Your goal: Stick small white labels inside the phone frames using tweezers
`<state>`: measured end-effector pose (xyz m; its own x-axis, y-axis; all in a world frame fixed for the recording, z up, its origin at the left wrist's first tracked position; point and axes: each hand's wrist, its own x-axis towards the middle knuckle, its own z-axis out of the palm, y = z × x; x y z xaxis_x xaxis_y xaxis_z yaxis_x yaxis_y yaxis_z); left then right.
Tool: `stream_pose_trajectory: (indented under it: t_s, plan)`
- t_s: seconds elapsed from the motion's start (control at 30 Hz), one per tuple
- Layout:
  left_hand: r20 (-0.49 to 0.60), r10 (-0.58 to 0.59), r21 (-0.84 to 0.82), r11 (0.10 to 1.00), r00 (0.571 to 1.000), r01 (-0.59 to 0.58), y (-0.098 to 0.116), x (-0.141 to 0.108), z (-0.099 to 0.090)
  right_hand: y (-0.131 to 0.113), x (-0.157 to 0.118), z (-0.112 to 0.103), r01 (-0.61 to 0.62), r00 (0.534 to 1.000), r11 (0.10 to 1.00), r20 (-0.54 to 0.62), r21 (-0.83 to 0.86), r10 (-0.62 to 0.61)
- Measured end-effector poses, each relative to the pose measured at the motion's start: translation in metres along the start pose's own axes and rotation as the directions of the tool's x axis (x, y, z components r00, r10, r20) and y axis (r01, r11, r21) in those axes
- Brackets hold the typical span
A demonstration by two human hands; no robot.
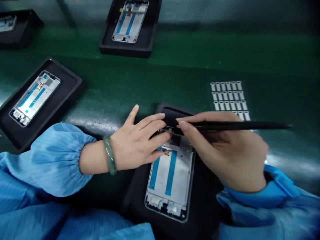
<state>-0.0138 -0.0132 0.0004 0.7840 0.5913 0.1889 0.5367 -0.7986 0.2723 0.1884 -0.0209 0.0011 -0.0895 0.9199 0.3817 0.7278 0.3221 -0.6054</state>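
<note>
In front of me a silver phone frame [161, 180] with blue strips lies in a black tray [210, 203]. My left hand [140, 143] reaches over the frame's upper left part, fingers stretched out and thumb apart, with fingertips at its top edge. My right hand [225, 150] pinches slim black tweezers [237, 125] between thumb and fingers. Their thin tip points left, to the top edge of the frame near my left fingertips. Whatever is at the tip is too small to make out. My hands partly cover the frame's upper end.
A sheet of small white pieces [227, 96] lies beyond my right hand. Another black tray [72, 85] with a phone frame [35, 98] stands at left. Farther back are a tray [125, 50] holding a phone frame [131, 23] and one at the far left [22, 36]. The work surface [180, 83] is green.
</note>
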Motion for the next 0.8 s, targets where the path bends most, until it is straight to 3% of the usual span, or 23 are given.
stream_pose_trajectory:
  t_s: [0.13, 0.4, 0.63, 0.73, 0.8]
  plan:
    - [-0.01, -0.006, 0.007, 1.0, 1.0, 0.006, 0.001, 0.0, 0.0, 0.002, -0.003, -0.001, -0.032, 0.998, 0.999, -0.056, -0.002, 0.032]
    - [0.012, -0.014, -0.004, 1.0, 1.0, 0.014, 0.0, 0.0, 0.0, -0.003, -0.001, -0.001, -0.033, 0.998, 0.998, -0.053, -0.058, 0.03]
    - [0.022, -0.014, -0.003, 1.0, 1.0, 0.014, 0.0, -0.001, 0.0, -0.005, 0.001, -0.001, 0.106, 0.994, 0.993, 0.032, -0.05, -0.104]
    - [0.018, -0.013, 0.0, 1.0, 1.0, 0.013, -0.002, -0.001, 0.002, 0.001, 0.006, -0.014, 0.025, 0.997, 0.996, -0.07, 0.091, -0.018]
    - [0.008, -0.005, 0.005, 1.0, 1.0, 0.005, -0.004, -0.001, 0.003, 0.011, 0.011, -0.026, 0.054, 0.991, 0.999, -0.124, 0.006, -0.053]
